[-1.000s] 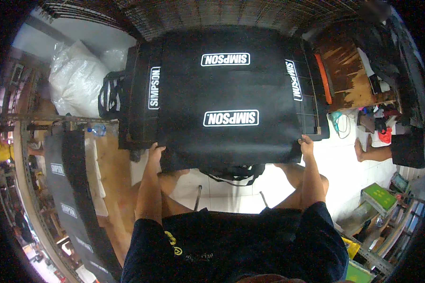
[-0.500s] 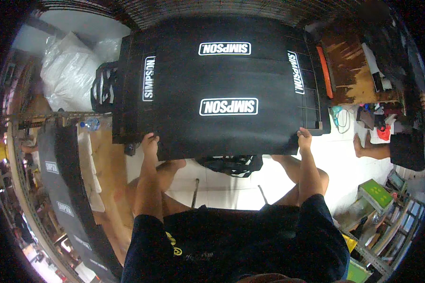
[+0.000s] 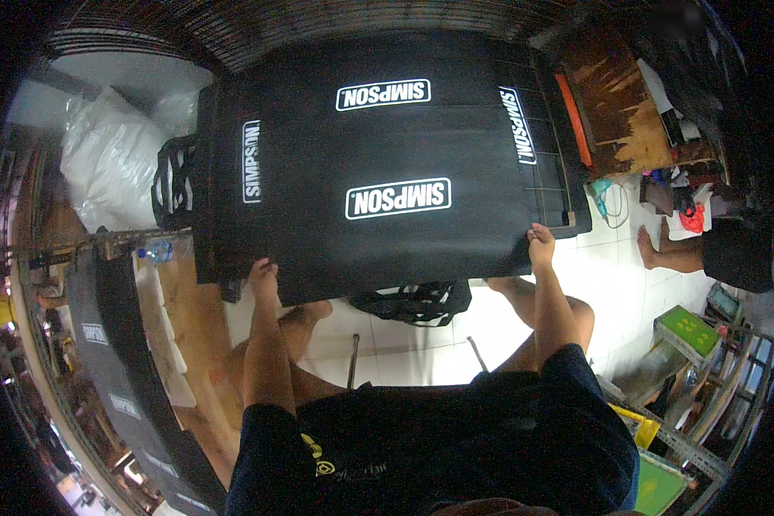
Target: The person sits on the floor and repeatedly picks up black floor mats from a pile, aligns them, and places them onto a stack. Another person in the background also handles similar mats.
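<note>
A wide black sheet (image 3: 387, 150) with white printed labels, facing away from me, lies spread over a dark table with a wire grid (image 3: 552, 176) showing along its right side. At the sheet's near left corner, my left hand (image 3: 265, 279) is closed on the edge, fingers pinched. The near right corner is pinched by my right hand (image 3: 540, 245). Between the hands, the near edge hangs slightly over the table's front. Below that edge, a bundle of black straps or bags (image 3: 417, 304) rests on the white tiled floor. My fingertips are partly hidden by the sheet.
Clear plastic bags (image 3: 107, 163) are heaped at the far left. More printed black sheets (image 3: 116, 361) lie on the left shelf, near a plastic bottle (image 3: 156, 251). Worn plywood (image 3: 619, 112) stands right; another person's legs (image 3: 672, 254) and a green box (image 3: 688, 334) are there too.
The whole view has tilted a little, shifting the sheet and table slightly left in the picture. Both hands keep hold of the sheet's near corners.
</note>
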### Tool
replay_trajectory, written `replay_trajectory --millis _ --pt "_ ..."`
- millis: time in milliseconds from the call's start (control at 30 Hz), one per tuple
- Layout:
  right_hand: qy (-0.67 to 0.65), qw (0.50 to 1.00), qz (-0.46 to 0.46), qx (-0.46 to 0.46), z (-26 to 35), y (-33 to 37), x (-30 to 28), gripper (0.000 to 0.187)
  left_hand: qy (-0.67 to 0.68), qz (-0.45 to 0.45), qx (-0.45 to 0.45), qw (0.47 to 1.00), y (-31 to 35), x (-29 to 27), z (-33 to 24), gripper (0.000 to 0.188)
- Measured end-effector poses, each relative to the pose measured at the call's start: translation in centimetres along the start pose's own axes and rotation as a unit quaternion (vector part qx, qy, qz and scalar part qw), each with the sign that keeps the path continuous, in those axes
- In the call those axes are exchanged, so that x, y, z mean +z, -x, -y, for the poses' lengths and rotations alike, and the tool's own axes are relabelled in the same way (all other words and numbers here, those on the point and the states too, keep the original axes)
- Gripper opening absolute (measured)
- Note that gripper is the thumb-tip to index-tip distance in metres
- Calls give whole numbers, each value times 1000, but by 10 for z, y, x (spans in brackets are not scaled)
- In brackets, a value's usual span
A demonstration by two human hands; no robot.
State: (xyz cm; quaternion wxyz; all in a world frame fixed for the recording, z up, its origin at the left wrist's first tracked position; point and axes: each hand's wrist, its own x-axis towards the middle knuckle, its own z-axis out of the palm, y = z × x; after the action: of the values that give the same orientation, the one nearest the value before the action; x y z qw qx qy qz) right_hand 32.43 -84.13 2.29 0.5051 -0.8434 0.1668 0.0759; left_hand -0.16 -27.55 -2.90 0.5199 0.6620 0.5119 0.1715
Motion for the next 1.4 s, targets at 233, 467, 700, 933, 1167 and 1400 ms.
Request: replay_trajectory --millis 233,467,700,933,1167,1400 --pt "19 1000 -10 1 -4 5 -2 19 -68 8 14 998 12 6 -31 28" --pt "-14 999 -18 -24 -19 -3 1 18 106 41 0 994 16 2 -28 28" --pt "-22 999 -18 -30 -19 2 -4 16 113 45 26 992 11 6 -26 27" --pt "57 993 -81 -69 -9 14 -4 25 -246 -172 80 951 29 13 -43 51" --pt "47 971 -181 -151 48 54 -44 29 -99 -117 165 974 86 38 -157 65" --pt "-303 941 144 35 81 161 -94 29 50 298 172 938 227 40 -226 48"
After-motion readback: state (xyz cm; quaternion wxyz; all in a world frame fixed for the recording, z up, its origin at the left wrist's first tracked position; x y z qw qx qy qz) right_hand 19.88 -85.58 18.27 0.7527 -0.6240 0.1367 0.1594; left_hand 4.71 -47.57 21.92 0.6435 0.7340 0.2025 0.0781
